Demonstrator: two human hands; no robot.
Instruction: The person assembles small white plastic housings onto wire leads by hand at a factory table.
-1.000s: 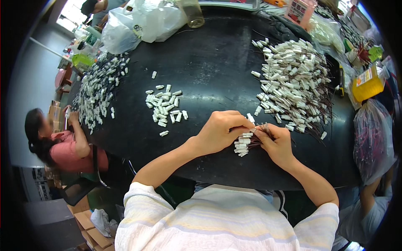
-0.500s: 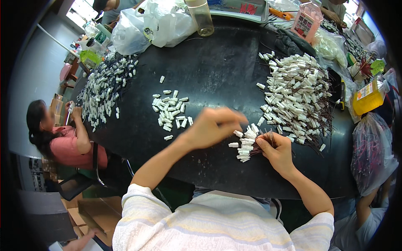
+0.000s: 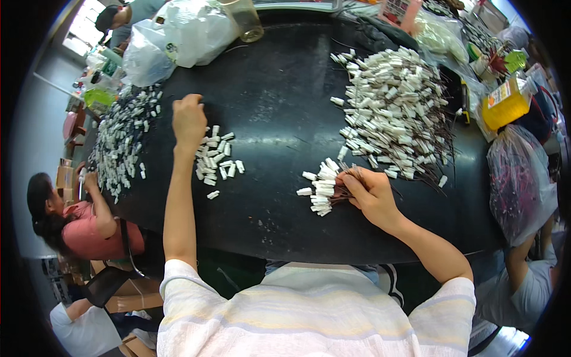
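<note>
My right hand [image 3: 373, 197] is closed around a bundle of thin brown wires with white plastic connectors [image 3: 323, 189] fanning out to the left of its fingers. My left hand [image 3: 189, 124] is reached out over the table, at the far left edge of a small scatter of loose white connectors [image 3: 221, 156]. Its fingers curl together, and whatever they hold or touch is hidden behind the hand. A large heap of brown wires with white connectors [image 3: 395, 107] lies beyond my right hand.
Another heap of dark wires with white connectors [image 3: 122, 143] lies at the table's left, where a person in a pink top [image 3: 89, 229] works. White plastic bags [image 3: 196, 35] and a clear container [image 3: 247, 24] stand at the back. A yellow liquid bottle [image 3: 505, 107] and a filled clear bag [image 3: 518, 184] are at right.
My left hand has swung away from the bundle, left and farther out past the loose connectors. The right hand keeps its hold on the bundle. The whole view has shifted somewhat.
</note>
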